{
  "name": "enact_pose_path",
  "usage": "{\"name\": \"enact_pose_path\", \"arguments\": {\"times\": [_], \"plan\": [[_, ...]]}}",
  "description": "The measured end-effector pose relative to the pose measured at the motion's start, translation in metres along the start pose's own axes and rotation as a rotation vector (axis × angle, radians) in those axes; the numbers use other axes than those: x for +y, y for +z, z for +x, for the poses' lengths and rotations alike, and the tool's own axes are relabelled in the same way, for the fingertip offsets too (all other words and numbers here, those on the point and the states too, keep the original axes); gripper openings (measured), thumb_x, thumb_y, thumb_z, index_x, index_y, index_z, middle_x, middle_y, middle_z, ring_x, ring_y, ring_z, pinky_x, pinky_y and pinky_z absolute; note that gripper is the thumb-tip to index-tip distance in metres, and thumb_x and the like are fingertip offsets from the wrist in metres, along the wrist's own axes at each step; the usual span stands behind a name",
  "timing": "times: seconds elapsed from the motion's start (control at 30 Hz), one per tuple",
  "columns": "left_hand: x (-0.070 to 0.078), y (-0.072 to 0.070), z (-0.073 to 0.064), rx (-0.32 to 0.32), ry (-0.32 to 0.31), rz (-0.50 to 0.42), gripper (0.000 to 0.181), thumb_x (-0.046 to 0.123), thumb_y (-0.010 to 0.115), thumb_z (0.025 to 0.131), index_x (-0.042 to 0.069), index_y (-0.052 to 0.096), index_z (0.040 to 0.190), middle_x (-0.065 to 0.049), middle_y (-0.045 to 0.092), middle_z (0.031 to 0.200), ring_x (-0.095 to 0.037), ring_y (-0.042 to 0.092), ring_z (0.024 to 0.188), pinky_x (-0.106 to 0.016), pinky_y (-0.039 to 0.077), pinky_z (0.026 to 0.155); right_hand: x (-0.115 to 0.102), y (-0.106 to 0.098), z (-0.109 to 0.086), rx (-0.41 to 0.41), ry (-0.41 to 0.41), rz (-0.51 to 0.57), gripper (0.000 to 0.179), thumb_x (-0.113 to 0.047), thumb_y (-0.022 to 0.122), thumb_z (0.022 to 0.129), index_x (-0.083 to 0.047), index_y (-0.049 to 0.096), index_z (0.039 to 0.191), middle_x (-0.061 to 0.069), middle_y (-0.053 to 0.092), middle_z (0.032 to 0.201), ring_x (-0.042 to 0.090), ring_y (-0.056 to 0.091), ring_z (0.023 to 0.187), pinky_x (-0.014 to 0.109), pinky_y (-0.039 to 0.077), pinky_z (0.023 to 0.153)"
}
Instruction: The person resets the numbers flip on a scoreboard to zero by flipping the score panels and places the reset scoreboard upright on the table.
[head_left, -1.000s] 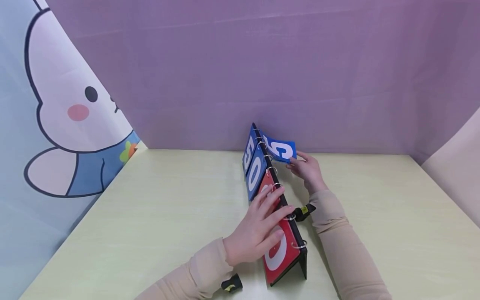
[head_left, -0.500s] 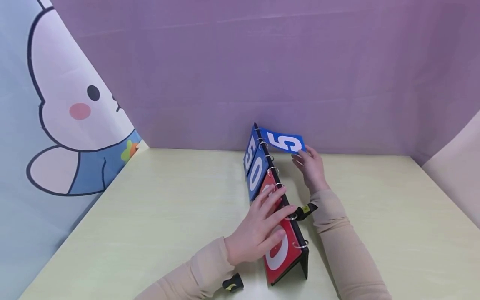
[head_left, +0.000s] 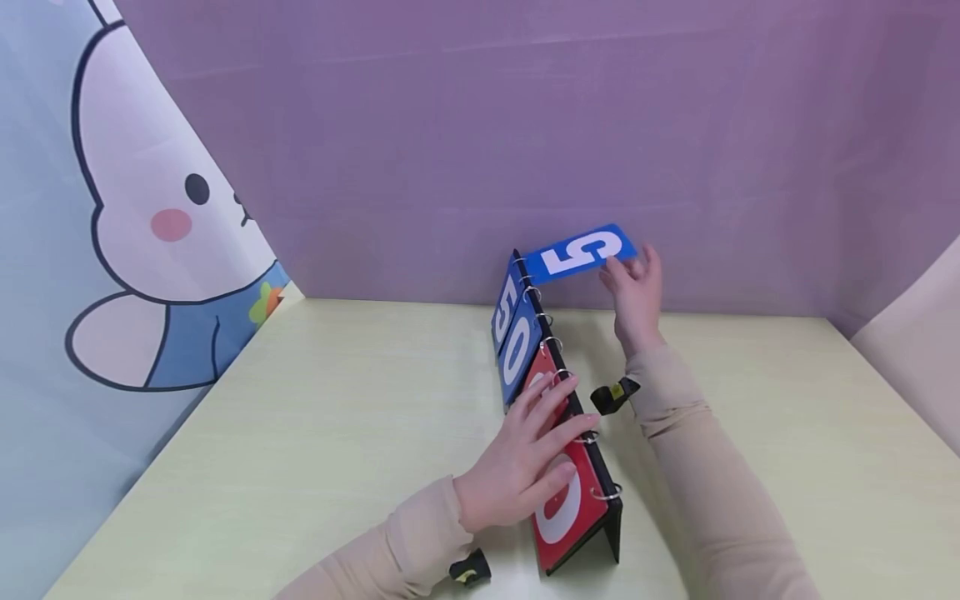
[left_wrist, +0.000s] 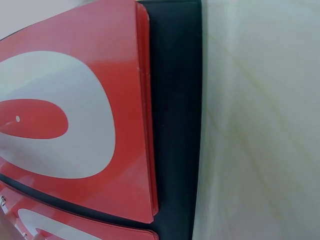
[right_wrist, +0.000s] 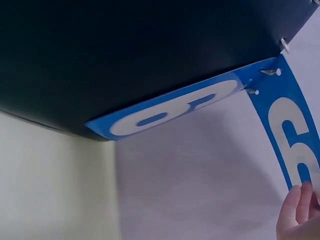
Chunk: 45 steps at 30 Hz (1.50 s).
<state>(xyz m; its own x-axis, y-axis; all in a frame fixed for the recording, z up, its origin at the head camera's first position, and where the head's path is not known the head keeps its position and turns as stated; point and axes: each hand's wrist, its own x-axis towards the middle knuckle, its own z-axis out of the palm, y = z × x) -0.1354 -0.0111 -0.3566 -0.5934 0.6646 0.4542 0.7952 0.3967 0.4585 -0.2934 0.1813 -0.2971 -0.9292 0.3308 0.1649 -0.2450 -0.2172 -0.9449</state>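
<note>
A flip scoreboard (head_left: pixel 612 533) with a black folding stand and metal rings stands on the table. My right hand (head_left: pixel 637 296) pinches the free end of a blue number card (head_left: pixel 577 254) marked 5, raised over the far end. In the right wrist view, that card's underside (right_wrist: pixel 280 117) bears a 6, and another blue card (right_wrist: pixel 107 127) lies against the black back. On the front hang blue cards with 5 (head_left: pixel 506 308) and 0 (head_left: pixel 517 354). My left hand (head_left: pixel 517 471) rests spread over the red cards, partly covering a red 0 card (left_wrist: pixel 125 165).
The pale table (head_left: pixel 375 400) extends on both sides of the scoreboard. A purple cloth backdrop (head_left: pixel 420 167) rises just behind its far end. At left hangs a sheet with a cartoon figure (head_left: pixel 150 250). Black wrist cameras (head_left: pixel 615 396) sit by both sleeves.
My right hand has risen and moved slightly right, swinging the blue 5 card up from low behind the scoreboard to above its top edge. The left hand stays on the red cards.
</note>
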Motion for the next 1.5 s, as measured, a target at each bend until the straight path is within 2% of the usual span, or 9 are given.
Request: {"name": "enact_pose_path", "arguments": {"times": [0.1, 0.27, 0.5, 0.63, 0.83, 1.03, 1.23, 1.33, 1.5], "plan": [[0.000, 0.000, 0.000, 0.005, 0.013, 0.002, 0.052, 0.033, 0.044, 0.094, 0.025, 0.034, 0.145, 0.001, 0.007, 0.159, -0.024, 0.000, 0.146, -0.052, 0.021, 0.115, -0.008, 0.008, 0.003, -0.035, -0.050, -0.026, 0.070, -0.010, 0.056, 0.093, -0.013, 0.016, 0.150, 0.018, 0.049, 0.133, 0.018, 0.055, 0.110, 0.032, 0.045, 0.102], [0.000, 0.000, 0.000, 0.018, 0.044, 0.022, 0.048, 0.039, 0.033, 0.100, 0.022, 0.035, 0.144, -0.004, 0.010, 0.158, -0.027, 0.002, 0.146, -0.054, 0.020, 0.115, -0.015, 0.024, 0.004, -0.164, -0.087, -0.140, 0.053, -0.008, 0.056, 0.094, -0.006, 0.034, 0.142, 0.019, 0.052, 0.134, 0.017, 0.055, 0.109, 0.038, 0.046, 0.100], [0.001, -0.001, 0.000, 0.028, 0.059, 0.033, 0.052, 0.047, 0.021, 0.100, 0.022, 0.034, 0.144, -0.007, 0.012, 0.158, -0.027, 0.003, 0.146, -0.054, 0.021, 0.114, -0.013, 0.040, -0.001, -0.389, -0.104, -0.318, 0.066, -0.013, 0.059, 0.093, -0.012, 0.025, 0.150, 0.017, 0.045, 0.143, 0.031, 0.049, 0.126, 0.042, 0.043, 0.103], [0.001, -0.001, 0.000, 0.033, 0.070, 0.044, 0.053, 0.048, 0.020, 0.100, 0.022, 0.034, 0.145, -0.006, 0.011, 0.158, -0.027, 0.003, 0.145, -0.053, 0.020, 0.115, -0.007, 0.043, -0.004, -0.479, -0.092, -0.457, 0.055, -0.020, 0.060, 0.093, -0.009, 0.041, 0.143, 0.017, 0.053, 0.136, 0.029, 0.052, 0.124, 0.042, 0.042, 0.104], [0.000, 0.000, 0.000, 0.033, 0.072, 0.043, 0.053, 0.047, 0.021, 0.100, 0.022, 0.034, 0.145, -0.005, 0.010, 0.158, -0.027, 0.002, 0.145, -0.052, 0.019, 0.115, 0.002, 0.044, -0.004, -0.516, -0.081, -0.576, 0.044, -0.023, 0.063, 0.091, -0.003, 0.056, 0.130, 0.018, 0.062, 0.122, 0.029, 0.057, 0.117, 0.041, 0.045, 0.100], [-0.001, 0.000, 0.000, 0.025, 0.067, 0.032, 0.048, 0.039, 0.032, 0.100, 0.021, 0.034, 0.144, -0.004, 0.009, 0.158, -0.027, 0.002, 0.146, -0.052, 0.019, 0.115, 0.003, 0.047, -0.003, -0.569, -0.135, -0.658, 0.038, -0.026, 0.062, 0.092, -0.009, 0.062, 0.126, 0.011, 0.057, 0.132, 0.026, 0.056, 0.119, 0.042, 0.050, 0.093], [-0.001, 0.001, -0.001, -0.002, 0.033, -0.008, 0.052, 0.031, 0.044, 0.095, 0.023, 0.034, 0.145, -0.001, 0.007, 0.159, -0.025, 0.000, 0.146, -0.053, 0.020, 0.115, 0.001, 0.051, 0.000, -0.624, -0.218, -0.780, 0.033, -0.027, 0.061, 0.093, -0.009, 0.066, 0.119, 0.010, 0.055, 0.135, 0.025, 0.051, 0.125, 0.041, 0.045, 0.100], [-0.002, 0.001, -0.002, 0.001, 0.039, -0.003, 0.050, 0.034, 0.040, 0.097, 0.022, 0.034, 0.145, -0.002, 0.008, 0.159, -0.026, 0.001, 0.146, -0.053, 0.020, 0.115, 0.000, 0.053, 0.000, -0.641, -0.220, -0.804, 0.032, -0.025, 0.062, 0.092, -0.007, 0.066, 0.119, 0.012, 0.056, 0.134, 0.026, 0.049, 0.127, 0.041, 0.045, 0.101], [-0.003, 0.002, -0.003, 0.018, 0.074, 0.040, 0.051, 0.044, 0.023, 0.101, 0.019, 0.035, 0.144, -0.005, 0.009, 0.158, -0.027, 0.002, 0.146, -0.052, 0.019, 0.115, -0.002, 0.053, 0.000, -0.709, -0.268, -0.865, 0.029, -0.023, 0.062, 0.092, -0.006, 0.069, 0.114, 0.012, 0.058, 0.130, 0.027, 0.048, 0.128, 0.043, 0.042, 0.103]]}}
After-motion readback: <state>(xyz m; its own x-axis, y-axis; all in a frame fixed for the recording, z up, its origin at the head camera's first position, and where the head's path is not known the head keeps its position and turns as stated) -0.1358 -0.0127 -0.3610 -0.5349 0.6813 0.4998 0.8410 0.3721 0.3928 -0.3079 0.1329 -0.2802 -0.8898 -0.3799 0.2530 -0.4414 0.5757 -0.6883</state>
